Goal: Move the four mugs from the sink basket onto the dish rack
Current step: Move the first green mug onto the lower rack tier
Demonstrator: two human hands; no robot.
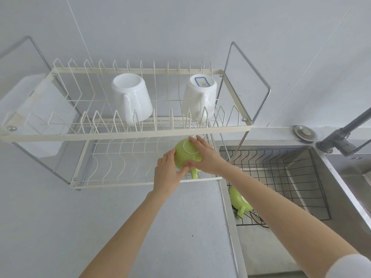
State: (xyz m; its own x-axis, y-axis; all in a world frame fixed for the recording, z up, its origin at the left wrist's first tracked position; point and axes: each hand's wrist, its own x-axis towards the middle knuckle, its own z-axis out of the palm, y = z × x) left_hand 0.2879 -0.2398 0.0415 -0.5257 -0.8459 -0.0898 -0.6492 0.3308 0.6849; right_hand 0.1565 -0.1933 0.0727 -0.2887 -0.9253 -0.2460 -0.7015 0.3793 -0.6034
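Observation:
Two white mugs stand upside down on the top tier of the cream wire dish rack (60, 135): one mug (131, 97) near the middle, one mug (199, 95) at the right with a blue label on its base. I hold a green mug (185, 152) upside down over the right end of the lower tier, its handle pointing toward me. My left hand (167, 173) grips its left side and my right hand (204, 155) covers its right side. A second green mug (239, 199) lies upside down in the black wire sink basket (281, 171), partly hidden by my right forearm.
A steel sink (329, 177) holds the basket, with a grey faucet (341, 135) at the far right and a round metal cap (305, 132) behind it. A translucent white board (36, 109) hangs at the rack's left end. Grey countertop (100, 217) lies in front of the rack.

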